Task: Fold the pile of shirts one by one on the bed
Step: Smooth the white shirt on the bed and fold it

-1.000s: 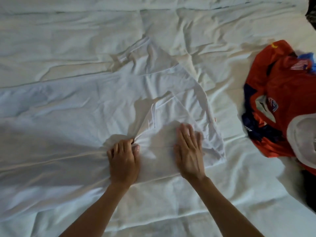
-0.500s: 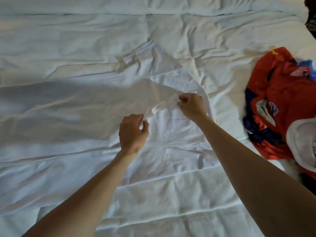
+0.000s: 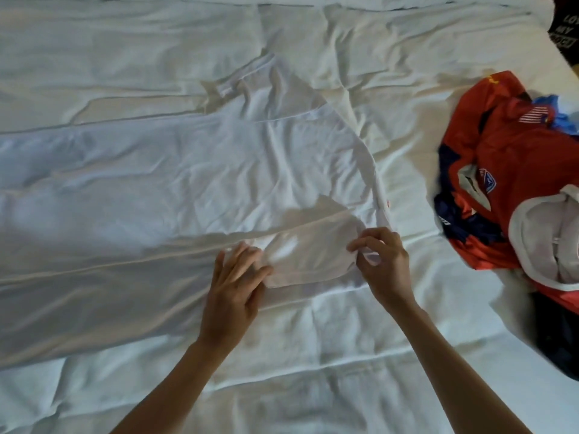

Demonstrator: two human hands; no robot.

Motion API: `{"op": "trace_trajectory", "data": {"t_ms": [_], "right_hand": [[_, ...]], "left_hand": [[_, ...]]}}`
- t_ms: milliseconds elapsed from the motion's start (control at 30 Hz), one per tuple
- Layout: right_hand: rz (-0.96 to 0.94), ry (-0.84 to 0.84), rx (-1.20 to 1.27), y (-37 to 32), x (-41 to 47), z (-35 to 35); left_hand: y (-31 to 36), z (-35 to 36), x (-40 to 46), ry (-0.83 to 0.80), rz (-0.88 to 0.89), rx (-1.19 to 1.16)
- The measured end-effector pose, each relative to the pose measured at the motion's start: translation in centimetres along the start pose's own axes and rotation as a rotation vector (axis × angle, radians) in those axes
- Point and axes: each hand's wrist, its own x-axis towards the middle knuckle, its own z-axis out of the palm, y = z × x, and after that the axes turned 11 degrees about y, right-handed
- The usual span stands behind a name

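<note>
A: Low in the frame, what are the hands doing?

B: The left hand (image 3: 236, 286) lies with fingers spread, pressing the near sleeve of the thin white fabric shirt (image 3: 219, 170). The right hand (image 3: 383, 261) pinches the sleeve's outer end between thumb and fingertips.

A: What changed?

B: Half a second ago both hands held that sleeve lifted higher over the shirt's body; now it lies laid back across the lower edge. I'd judge the sleeve fold nearly set, the body still unfolded.

A: Where's the shirt?

B: Spread across the middle of the white rumpled bed (image 3: 313, 386), collar toward upper centre.

A: And the rest?

B: The pile of shirts (image 3: 517, 189), topped by a red and navy jersey, waits at right. Its flag patch and crest carry no legible text. At the upper right corner a black fabric item (image 3: 565, 36) shows "MY"; the other letters are cut off.
</note>
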Motion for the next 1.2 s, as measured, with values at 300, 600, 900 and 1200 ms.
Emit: {"op": "trace_trajectory", "data": {"t_ms": [300,600,900,1200], "right_hand": [[-0.027,0.139,-0.361,-3.1,-3.3,0.2],[-0.245,-0.435,-0.295,-6.9,-7.6,8.8],[-0.474,-0.432,-0.298,-14.4,-11.7,14.2],[-0.514,-0.541,-0.431,-17.0,-13.2,19.5]], "left_hand": [[0.7,-0.3,-1.3,-0.062,-0.065,0.09],[-0.1,-0.9,-3.1,-0.175,-0.307,0.344],[-8.2,-9.0,-5.2,-0.209,-0.44,0.652],[-17.5,-21.7,-12.8,-0.005,-0.707,0.852]]}}
